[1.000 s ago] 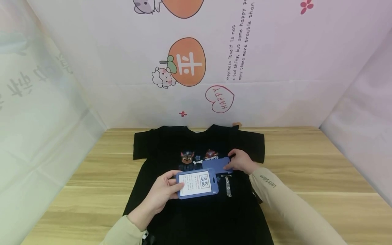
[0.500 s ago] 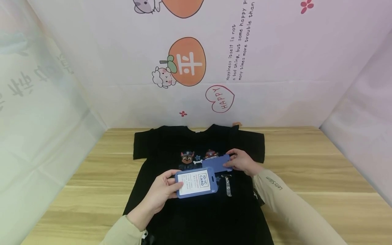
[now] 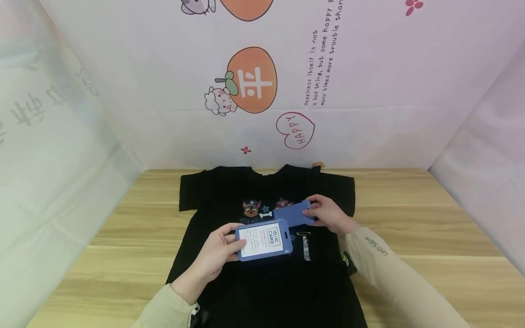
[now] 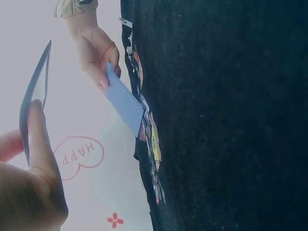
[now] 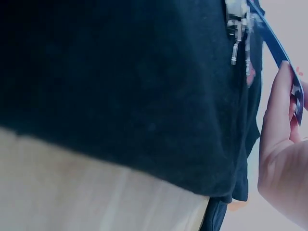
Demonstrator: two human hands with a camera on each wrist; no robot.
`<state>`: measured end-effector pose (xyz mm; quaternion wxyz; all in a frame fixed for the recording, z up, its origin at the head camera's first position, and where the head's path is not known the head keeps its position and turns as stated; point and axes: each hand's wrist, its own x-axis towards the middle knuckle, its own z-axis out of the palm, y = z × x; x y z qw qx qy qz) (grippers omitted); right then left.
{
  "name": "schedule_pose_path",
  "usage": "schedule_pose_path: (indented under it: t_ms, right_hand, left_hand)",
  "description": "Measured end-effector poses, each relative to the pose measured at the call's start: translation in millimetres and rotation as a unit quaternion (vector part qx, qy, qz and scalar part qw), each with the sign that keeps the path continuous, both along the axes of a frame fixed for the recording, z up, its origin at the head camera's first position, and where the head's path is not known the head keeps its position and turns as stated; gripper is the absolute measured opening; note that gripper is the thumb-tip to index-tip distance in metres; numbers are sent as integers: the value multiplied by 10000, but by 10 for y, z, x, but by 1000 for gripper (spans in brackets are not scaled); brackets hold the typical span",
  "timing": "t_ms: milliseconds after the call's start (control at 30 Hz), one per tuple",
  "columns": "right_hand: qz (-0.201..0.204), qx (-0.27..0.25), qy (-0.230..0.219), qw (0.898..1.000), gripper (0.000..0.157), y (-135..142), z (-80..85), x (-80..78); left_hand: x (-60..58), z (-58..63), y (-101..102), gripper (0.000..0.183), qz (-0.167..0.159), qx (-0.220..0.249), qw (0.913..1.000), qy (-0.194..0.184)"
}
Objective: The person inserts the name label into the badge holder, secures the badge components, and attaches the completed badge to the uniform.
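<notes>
My left hand grips the left end of a blue badge holder, thumb on its face. A white card printed "ID/IC CARD" shows inside its frame. Farther back, my right hand pinches the right end of a plain blue panel, whose near left part passes behind the badge holder in the head view. Under both lies a black T-shirt with cartoon dogs printed on its chest. On the shirt, just right of the badge holder, lies a badge clip with a clear strap.
The shirt is spread on a wood-grain table. A white printed sheet hangs behind the table, with more pale sheeting at both sides. A small dark item shows at the right wrist.
The right hand has lifted the blue panel slightly back and to the right, and the panel is more tilted. The left hand and badge holder have barely moved.
</notes>
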<state>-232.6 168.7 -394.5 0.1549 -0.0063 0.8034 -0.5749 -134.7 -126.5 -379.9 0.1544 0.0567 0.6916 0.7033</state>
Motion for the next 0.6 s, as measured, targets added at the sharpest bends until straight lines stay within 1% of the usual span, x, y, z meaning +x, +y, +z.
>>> schedule_pose_path:
  t_ms: [133, 367, 467, 600]
  right_hand:
    - [-38, -274, 2, 9996, 45, 49, 34, 16]
    - [-378, -1068, 46, 9936, 48, 139, 59, 76]
    - [-439, -1216, 131, 9915, 48, 164, 80, 122]
    - [-416, -1295, 200, 9905, 49, 180, 105, 182]
  left_hand:
    - [-7, 8, 11, 38, 15, 10, 10000, -41]
    - [-1, 31, 32, 39, -2, 63, 10000, -16]
    - [3, 40, 42, 39, 15, 67, 10000, -34]
    - [2, 40, 48, 39, 53, 67, 10000, -43]
